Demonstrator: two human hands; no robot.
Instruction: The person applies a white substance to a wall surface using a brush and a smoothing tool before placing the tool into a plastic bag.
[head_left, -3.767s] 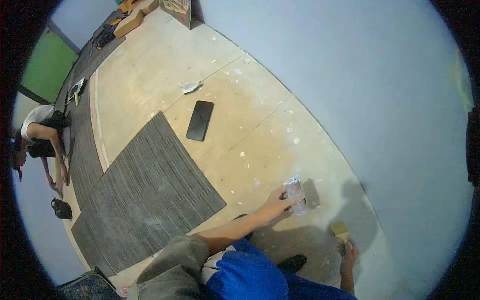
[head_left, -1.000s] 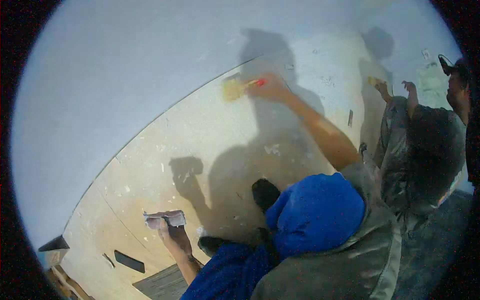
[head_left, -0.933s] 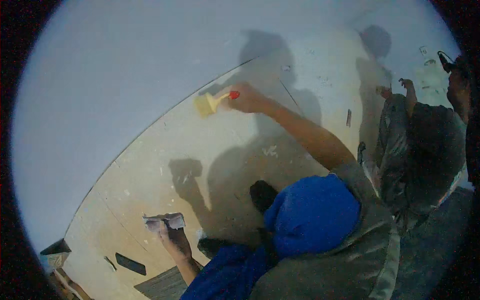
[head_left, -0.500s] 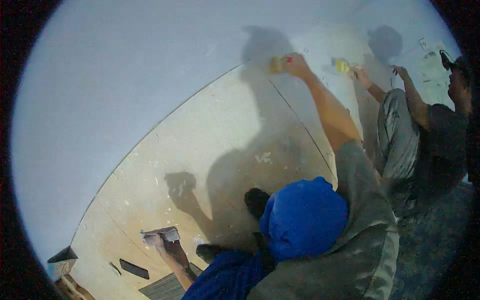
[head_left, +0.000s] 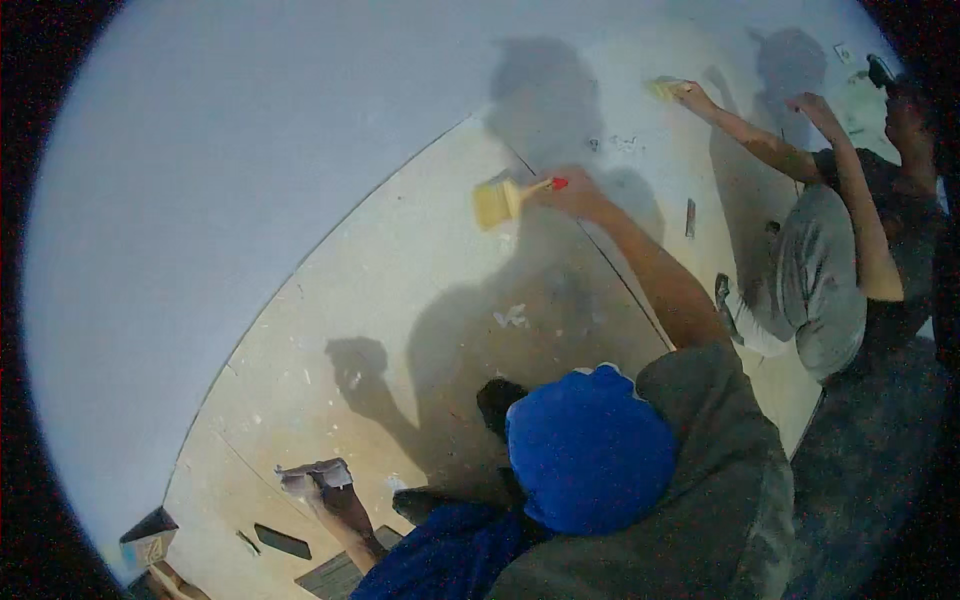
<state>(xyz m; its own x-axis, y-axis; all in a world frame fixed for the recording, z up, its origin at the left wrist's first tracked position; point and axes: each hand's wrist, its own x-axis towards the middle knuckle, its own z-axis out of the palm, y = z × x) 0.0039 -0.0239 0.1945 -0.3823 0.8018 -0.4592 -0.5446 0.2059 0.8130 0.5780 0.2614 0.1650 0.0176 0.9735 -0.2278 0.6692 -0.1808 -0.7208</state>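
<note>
My right hand (head_left: 575, 192) is closed around the handle of a wide paintbrush (head_left: 495, 204) with pale yellow bristles and red on the handle. The bristles point left, over the pale floor (head_left: 370, 270) near the wall's base; whether they touch it I cannot tell. At the lower left my left hand (head_left: 335, 500) grips a small open-topped container (head_left: 315, 472), whitish and stained at the rim. Its contents are hidden. My blue-clothed knee (head_left: 592, 450) rises between my arms, and a dark shoe (head_left: 500, 402) shows beyond it.
To the right a co-worker crouches, one hand holding a yellow-bristled brush (head_left: 662, 90) against the pale wall (head_left: 230, 150). A dark flat bar (head_left: 282, 541), a grey ridged board (head_left: 340, 578) and an open carton (head_left: 150, 540) are at the lower left. A dark seam (head_left: 625, 275) crosses the floor.
My right hand has come down and left with the brush, from the wall toward the floor. My left hand still holds the container. The co-worker's brush has moved up and left.
</note>
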